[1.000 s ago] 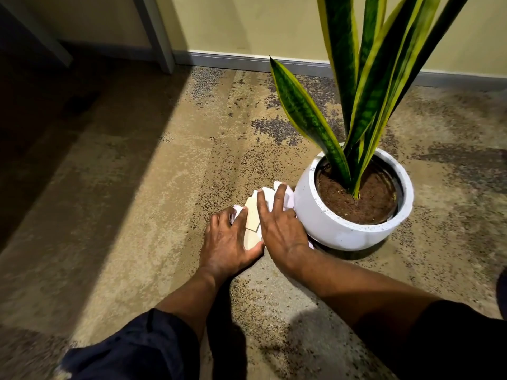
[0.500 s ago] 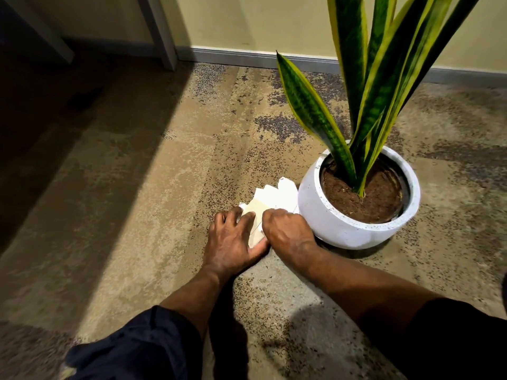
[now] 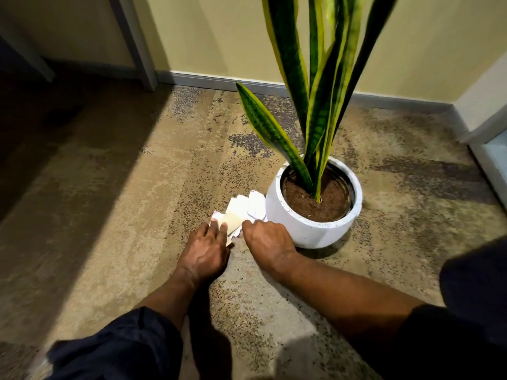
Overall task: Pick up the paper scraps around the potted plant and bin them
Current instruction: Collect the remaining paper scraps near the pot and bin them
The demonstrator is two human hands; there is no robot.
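Sleeves of dark cloth (image 3: 118, 349) fill the near edge of the view, and from them both forearms reach forward and down to the carpet (image 3: 109, 215), which suggests the person crouches low so that the hands can work flat against the floor. Left hand (image 3: 204, 253) lies palm down with its fingers spread over the near corner of the paper scraps (image 3: 241, 212), apparently pinning them so they do not slide on the pile. Right hand (image 3: 267, 241) sits just beside it, knuckles up and fingers curled under at the scraps' near edge; whether it has closed on any paper I cannot tell, since the fingertips are hidden. The two hands are near each other but not touching. The scraps, white and cream, fan out overlapped in one heap that touches the side of the white pot (image 3: 312, 229), gathered rather than scattered, so one scoop may do. Beyond stands the snake plant (image 3: 307, 119) in brown soil, then the skirting and yellow wall (image 3: 219, 37). No bin shows anywhere.
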